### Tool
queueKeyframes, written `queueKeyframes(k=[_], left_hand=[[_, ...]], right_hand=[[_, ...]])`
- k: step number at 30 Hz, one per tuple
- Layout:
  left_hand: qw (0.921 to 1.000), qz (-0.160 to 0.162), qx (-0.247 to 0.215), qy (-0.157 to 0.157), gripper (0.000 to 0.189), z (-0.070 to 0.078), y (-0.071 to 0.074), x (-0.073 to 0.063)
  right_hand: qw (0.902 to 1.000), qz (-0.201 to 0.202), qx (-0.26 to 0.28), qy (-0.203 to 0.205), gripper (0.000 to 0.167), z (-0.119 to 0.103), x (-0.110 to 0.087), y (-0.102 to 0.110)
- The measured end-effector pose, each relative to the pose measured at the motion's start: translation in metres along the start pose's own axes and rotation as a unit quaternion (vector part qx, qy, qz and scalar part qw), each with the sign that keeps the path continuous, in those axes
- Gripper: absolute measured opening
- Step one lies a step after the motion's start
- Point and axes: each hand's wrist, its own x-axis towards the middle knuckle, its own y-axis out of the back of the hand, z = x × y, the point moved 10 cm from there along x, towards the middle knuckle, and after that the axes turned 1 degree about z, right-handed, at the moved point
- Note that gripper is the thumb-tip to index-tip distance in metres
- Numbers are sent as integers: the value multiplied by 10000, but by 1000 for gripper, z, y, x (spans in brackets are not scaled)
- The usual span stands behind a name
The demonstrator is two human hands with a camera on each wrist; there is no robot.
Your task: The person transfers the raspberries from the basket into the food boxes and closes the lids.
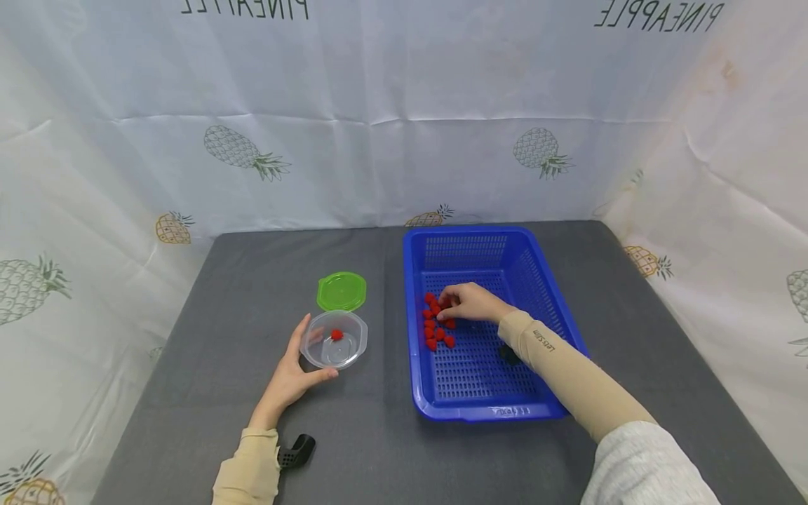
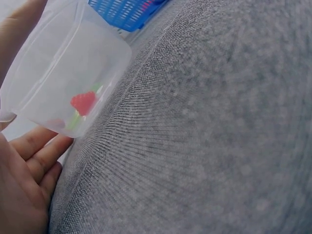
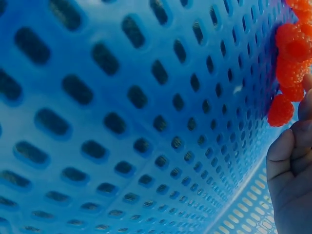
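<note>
My left hand [image 1: 292, 379] holds a clear plastic container [image 1: 351, 348], thumb at its near side and fingers round its left. One red raspberry [image 1: 337, 335] lies inside; the left wrist view shows the raspberry [image 2: 83, 103] through the container wall. Inside a blue basket [image 1: 435, 409], my right hand [image 1: 476, 304] reaches down with bent fingers among several raspberries [image 1: 431, 334]. In the right wrist view the fingers [image 3: 281, 155] are partly cut off at the edge, beside the raspberries [image 3: 292, 51]. Whether they pinch one is hidden.
Just behind the container lies a green lid [image 1: 341, 291] on the grey tabletop [image 1: 278, 273]. A dark object [image 1: 508, 355] shows in the basket, partly under the right forearm. Pineapple-printed curtains [image 1: 379, 154] surround the table.
</note>
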Motion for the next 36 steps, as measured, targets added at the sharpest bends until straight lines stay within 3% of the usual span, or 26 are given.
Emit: queueKeyframes(k=[5, 8, 11, 26, 36], left_hand=[[10000, -5, -74, 46, 107, 16, 2, -4], [10000, -10, -15, 83, 107, 14, 2, -3], [9999, 3, 45, 97, 107, 0, 1, 0], [9993, -196, -78, 302, 104, 0, 1, 2], [9982, -332, -274, 419, 106, 3, -3, 2]], right_hand=[[10000, -2, -33, 55, 27, -2, 0, -2], [9999, -22, -112, 119, 24, -3, 2, -4], [9998, -28, -177, 128, 24, -4, 3, -5], [9991, 108, -92, 389, 11, -8, 4, -4], [9996, -24, -267, 130, 15, -2, 7, -11]])
